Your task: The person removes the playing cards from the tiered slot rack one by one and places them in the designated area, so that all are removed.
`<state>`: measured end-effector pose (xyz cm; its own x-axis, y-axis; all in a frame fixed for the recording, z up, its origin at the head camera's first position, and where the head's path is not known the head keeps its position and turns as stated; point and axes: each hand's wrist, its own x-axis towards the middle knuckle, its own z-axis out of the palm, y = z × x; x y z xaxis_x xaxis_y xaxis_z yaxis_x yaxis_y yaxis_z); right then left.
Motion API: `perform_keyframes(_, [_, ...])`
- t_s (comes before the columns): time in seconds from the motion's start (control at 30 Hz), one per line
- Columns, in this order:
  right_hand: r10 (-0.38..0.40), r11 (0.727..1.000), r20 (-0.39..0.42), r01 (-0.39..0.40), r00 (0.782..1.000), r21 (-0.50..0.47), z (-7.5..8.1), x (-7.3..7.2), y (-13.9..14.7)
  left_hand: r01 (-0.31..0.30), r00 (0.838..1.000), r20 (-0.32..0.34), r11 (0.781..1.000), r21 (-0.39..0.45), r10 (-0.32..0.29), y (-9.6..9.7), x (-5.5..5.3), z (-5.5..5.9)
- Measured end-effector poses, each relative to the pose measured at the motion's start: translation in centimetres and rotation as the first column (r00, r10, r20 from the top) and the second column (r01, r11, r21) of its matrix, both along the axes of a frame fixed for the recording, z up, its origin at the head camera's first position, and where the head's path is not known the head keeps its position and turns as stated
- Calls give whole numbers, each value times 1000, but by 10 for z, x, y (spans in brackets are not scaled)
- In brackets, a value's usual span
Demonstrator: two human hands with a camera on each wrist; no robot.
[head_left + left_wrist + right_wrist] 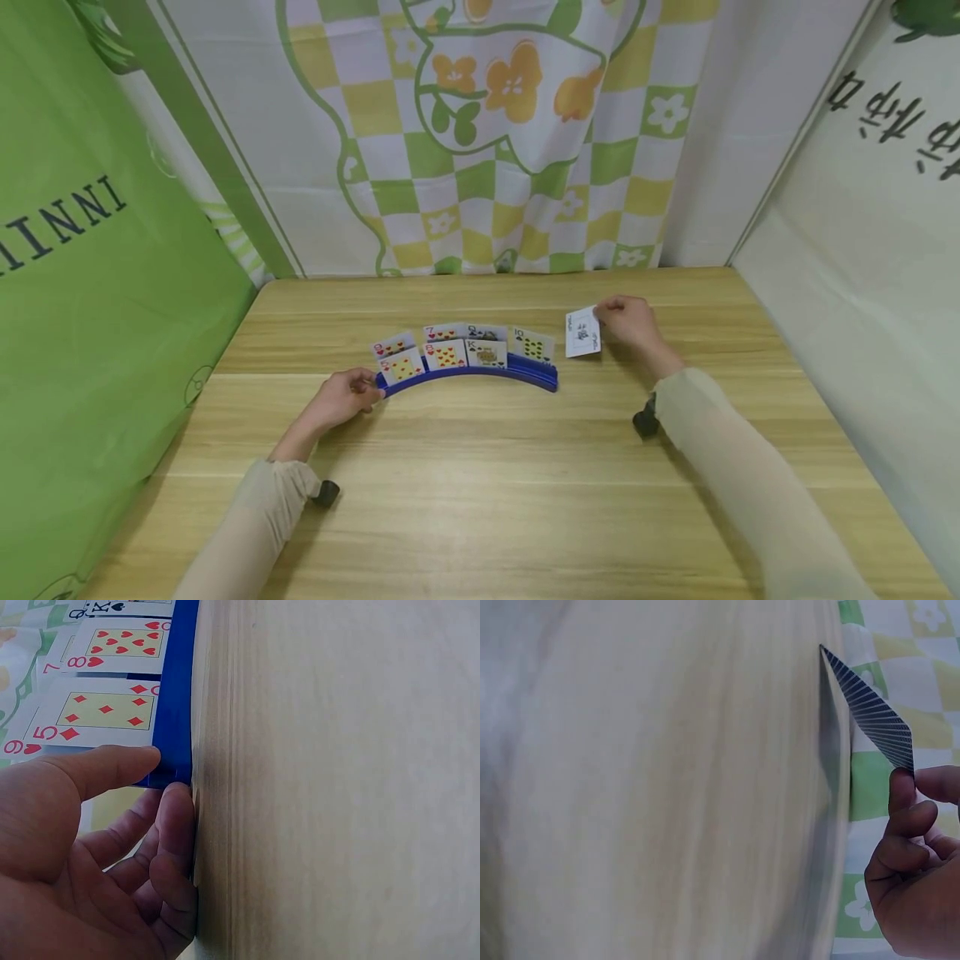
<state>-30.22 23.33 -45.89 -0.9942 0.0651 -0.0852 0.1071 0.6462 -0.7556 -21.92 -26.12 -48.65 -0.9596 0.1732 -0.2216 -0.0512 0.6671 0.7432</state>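
A curved blue card holder [534, 370] stands mid-table with several playing cards upright in two rows. In its front row are a 5 of diamonds [402, 367], an 8 of hearts [446, 355] and a king [487, 354]; a 10 [533, 344] stands at the back right. My left hand [341, 400] pinches the holder's left end, thumb [142, 761] on its front corner below the 5. To the right of the holder, my right hand [633, 325] pinches a joker card [582, 333] by its corner. Its dark striped back [874, 712] shows in the right wrist view.
The wooden table [480, 500] runs back to a checkered, flower-patterned cloth [510, 192]. A green cloth [112, 317] hangs at the left and a pale one [847, 250] at the right. Black devices are strapped at both wrists.
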Motion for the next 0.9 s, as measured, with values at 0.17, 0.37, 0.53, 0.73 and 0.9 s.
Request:
perform_keyframes(0.17, [-12,1000,19,12,1000,22,-3,-2,4,2,1000,-6,1000,-4,-2,1,0,0])
perform_keyframes(0.37, [-24,997,26,22,999,70,-4,-3,10,0,1000,-10,1000,-13,0,2,0,1])
perform_keyframes(0.53, [-33,998,48,31,998,61,-5,-1,13,0,1000,-6,1000,-6,0,2,0,1])
perform_keyframes(0.73, [-31,998,41,28,999,58,-4,2,14,-4,1000,-1,1000,-11,4,2,1,0])
perform_keyframes(0.9, [-24,999,39,22,999,45,-2,5,13,-11,1000,-4,1000,-24,11,2,2,2])
